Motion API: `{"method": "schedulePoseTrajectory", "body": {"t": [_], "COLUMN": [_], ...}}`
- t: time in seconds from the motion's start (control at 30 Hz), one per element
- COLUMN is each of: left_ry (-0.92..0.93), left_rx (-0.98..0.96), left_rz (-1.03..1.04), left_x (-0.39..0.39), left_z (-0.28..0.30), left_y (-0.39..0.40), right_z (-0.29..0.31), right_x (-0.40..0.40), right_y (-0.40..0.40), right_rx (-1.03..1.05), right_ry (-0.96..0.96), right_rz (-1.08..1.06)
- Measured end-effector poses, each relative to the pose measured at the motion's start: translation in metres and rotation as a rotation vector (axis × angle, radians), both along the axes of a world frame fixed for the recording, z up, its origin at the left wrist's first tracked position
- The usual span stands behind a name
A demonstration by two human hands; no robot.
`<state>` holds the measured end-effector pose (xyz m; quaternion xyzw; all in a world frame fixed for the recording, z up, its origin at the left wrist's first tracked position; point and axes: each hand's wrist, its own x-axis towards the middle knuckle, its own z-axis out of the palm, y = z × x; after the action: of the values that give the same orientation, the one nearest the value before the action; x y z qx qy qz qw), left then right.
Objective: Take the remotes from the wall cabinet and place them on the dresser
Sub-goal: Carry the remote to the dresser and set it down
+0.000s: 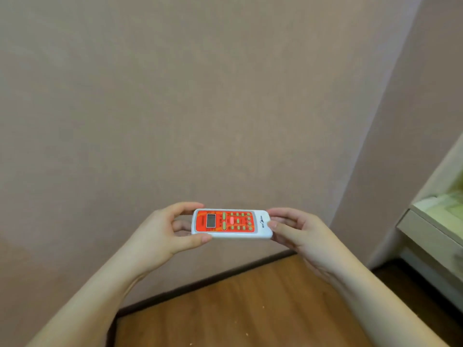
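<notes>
A white remote (231, 223) with an orange-red face, a small grey screen and pale green buttons is held level in front of a plain wall. My left hand (165, 231) grips its left end between thumb and fingers. My right hand (295, 232) grips its right end the same way. The remote lies sideways, buttons facing up toward me. No wall cabinet shows in this view.
A beige wall (175, 96) fills most of the view and meets another wall at a corner on the right. Below lies a wooden floor (250, 309) with a dark baseboard. A pale piece of furniture (431, 236) with a drawer front stands at the right edge.
</notes>
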<state>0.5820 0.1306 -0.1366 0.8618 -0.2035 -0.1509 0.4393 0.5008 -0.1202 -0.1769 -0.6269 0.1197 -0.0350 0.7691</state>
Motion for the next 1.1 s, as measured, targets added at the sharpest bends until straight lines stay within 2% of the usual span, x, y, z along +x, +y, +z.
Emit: {"method": "schedulePoseTrajectory", "body": {"t": [0.37,0.57,0.8,1.1], "left_ry": [0.105,0.16,0.146,0.163], "left_rx": [-0.054,-0.033,0.05,0.084], "left_rz": [-0.42,-0.638,-0.889,-1.083], "left_x": [0.039,0.026,-0.031,-0.145], "left_z": [-0.044,-0.073,-0.101,-0.127], "left_y": [-0.084,-0.137,-0.218,-0.332], "right_z": [-0.021,-0.043,-0.068,-0.099], "right_x": [-0.067,-0.113,-0.193,-0.315], "right_y": [-0.02,-0.024,-0.051,-0.111], "right_rx": [-0.233,-0.197,-0.132,-0.043], "right_ry": [0.152,0.221,0.266,0.321], "right_rz": [-0.433,-0.661,-0.877,-1.098]}}
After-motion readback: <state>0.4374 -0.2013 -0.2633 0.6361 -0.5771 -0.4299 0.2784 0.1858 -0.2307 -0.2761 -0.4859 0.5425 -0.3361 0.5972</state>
